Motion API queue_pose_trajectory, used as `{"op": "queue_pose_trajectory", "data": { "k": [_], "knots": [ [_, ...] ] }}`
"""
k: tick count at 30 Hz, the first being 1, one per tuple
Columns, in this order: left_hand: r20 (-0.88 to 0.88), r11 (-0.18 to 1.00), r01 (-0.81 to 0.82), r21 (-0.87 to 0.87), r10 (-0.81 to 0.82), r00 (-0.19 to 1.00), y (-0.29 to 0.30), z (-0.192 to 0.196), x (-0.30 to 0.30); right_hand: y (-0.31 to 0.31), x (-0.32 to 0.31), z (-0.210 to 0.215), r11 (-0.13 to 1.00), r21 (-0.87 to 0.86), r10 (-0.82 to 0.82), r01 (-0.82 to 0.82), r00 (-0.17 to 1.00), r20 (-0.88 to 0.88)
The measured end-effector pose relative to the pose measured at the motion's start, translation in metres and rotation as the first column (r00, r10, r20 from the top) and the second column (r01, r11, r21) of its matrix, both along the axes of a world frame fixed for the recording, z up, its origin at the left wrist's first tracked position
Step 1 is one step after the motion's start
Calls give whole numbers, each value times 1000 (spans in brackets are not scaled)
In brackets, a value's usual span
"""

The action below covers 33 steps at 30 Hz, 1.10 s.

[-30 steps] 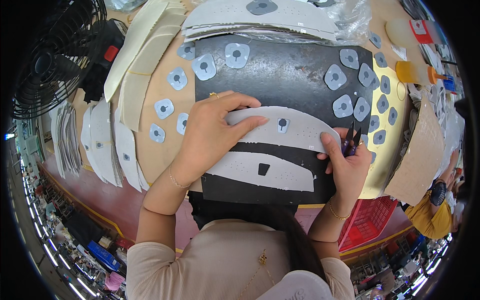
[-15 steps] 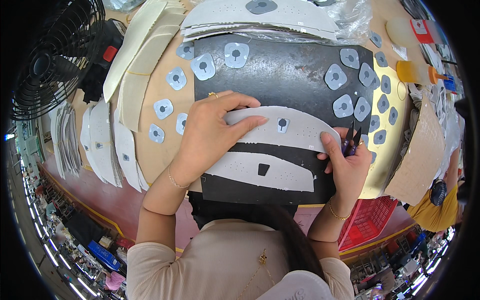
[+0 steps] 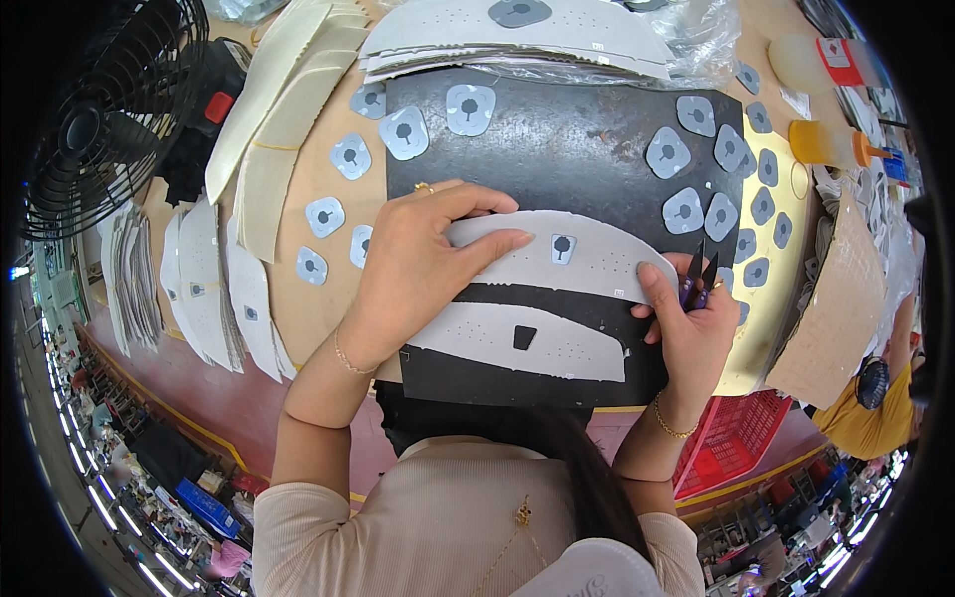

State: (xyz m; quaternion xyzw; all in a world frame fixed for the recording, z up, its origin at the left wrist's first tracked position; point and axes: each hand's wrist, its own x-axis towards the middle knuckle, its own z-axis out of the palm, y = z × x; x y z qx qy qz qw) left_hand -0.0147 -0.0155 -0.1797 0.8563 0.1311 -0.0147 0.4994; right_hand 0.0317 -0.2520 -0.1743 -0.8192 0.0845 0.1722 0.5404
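— Two grey curved shoe-upper panels lay on the black cutting mat (image 3: pixel 557 129), didn't they? Which sat closer to the person?

— The lower grey panel (image 3: pixel 517 343), near the mat's front edge, with a small dark square at its middle. No hand touched it.

— And the other one?

— The upper grey panel (image 3: pixel 587 264) arched just beyond it, across the middle of the mat. The left hand (image 3: pixel 418 264) lay flat on its left end, fingers stretched out and pressing down, gripping nothing. A small grey patch with a dark tree-like mark (image 3: pixel 563 248) sat on that panel, just past the left fingertips.

— What about the right hand?

— The right hand (image 3: pixel 691 323) was closed around dark purple tweezers (image 3: pixel 696 284), tips pointing away from the person, with its thumb resting on the panel's right end.

— Further out?

— Loose grey patches (image 3: pixel 686 154) were scattered over the mat's far right part, and more (image 3: pixel 338 189) lay on the tan worktop (image 3: pixel 298 289) by the mat's left edge. Stacks of pale panels (image 3: pixel 214 289) fanned along the worktop's left edge.

— And at the far side?

— A pile of grey panels (image 3: pixel 517 35) lay past the mat's far edge, an orange-capped glue bottle (image 3: pixel 831 144) near the far right corner, and a black fan (image 3: pixel 99 109) beyond the left edge.
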Motion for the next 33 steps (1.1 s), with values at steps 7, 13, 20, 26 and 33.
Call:
{"op": "queue_pose_trajectory", "data": {
  "k": [7, 13, 20, 26, 33],
  "knots": [
    [32, 999, -5, -32, 6, 999, 1, -3, 1, 1, 0, 1, 1000, -12, 3, -3, 1000, 2],
    [4, 1000, -10, -27, 11, 1000, 1, 0, 2, 0, 0, 1, 1000, -19, 7, -7, 1000, 2],
    [25, 1000, -10, -18, 10, 1000, 1, -2, 1, 1, 0, 1, 1000, -14, 2, -2, 1000, -1],
    [25, 1000, -7, -14, 7, 1000, 0, -2, 2, 2, 0, 1, 1000, -27, -1, 1, 1000, -6],
    [39, 1000, -9, 7, 9, 999, 0, -2, 2, 2, 0, 2, 1000, -28, -2, 2, 1000, 0]
  ]
}}
